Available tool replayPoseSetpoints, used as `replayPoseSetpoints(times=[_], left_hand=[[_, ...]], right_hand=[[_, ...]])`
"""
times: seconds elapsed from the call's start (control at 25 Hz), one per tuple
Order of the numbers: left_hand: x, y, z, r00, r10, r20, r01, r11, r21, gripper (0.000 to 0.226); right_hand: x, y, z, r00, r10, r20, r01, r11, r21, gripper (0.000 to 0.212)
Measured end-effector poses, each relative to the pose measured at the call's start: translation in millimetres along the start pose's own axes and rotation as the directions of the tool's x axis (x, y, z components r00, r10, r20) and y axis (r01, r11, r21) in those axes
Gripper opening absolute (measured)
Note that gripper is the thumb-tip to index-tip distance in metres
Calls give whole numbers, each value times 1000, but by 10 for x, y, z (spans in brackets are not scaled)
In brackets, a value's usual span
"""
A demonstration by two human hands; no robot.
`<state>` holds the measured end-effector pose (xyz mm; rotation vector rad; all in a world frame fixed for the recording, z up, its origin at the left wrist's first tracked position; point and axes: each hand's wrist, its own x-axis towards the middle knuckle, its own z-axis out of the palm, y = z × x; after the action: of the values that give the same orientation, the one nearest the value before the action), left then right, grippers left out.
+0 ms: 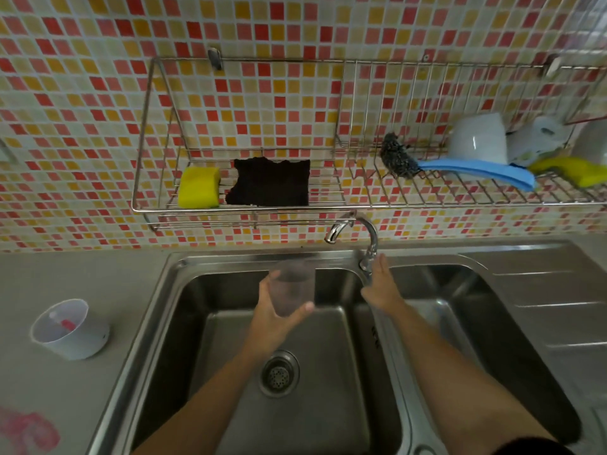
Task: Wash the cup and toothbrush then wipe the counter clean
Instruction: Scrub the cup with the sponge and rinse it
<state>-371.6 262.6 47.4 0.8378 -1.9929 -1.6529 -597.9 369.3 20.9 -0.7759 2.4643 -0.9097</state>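
Gripping translucent cup point(292, 287): left hand point(274, 320) fingers wrapped round it, thumb on near side, cup upright over left sink basin point(230, 323). Right hand point(382, 287) fingers extended, loosely open, against faucet spout point(369, 251), holding nothing. Below fingers: drain strainer point(279, 372). Two basins. Left of fingers, well apart: white cup point(70, 330) on grey surface point(65, 277), red-handled toothbrush point(64, 324) inside. Above fingers: wire rack point(249, 205) on mosaic tile wall; yellow sponge point(198, 187), black cloth point(271, 182), steel scrubber point(397, 156). No legible writing.
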Motion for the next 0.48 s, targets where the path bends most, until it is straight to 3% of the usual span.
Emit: replayPoseSetpoints(times=[0.24, 0.48], left_hand=[[258, -20, 263, 998, -31, -55, 36, 994, 100, 74], [575, 89, 510, 995, -98, -27, 101, 979, 177, 94]], right_hand=[[49, 220, 247, 952, -267, 146, 303, 887, -349, 96], [337, 487, 74, 967, -211, 139, 253, 819, -516, 79]])
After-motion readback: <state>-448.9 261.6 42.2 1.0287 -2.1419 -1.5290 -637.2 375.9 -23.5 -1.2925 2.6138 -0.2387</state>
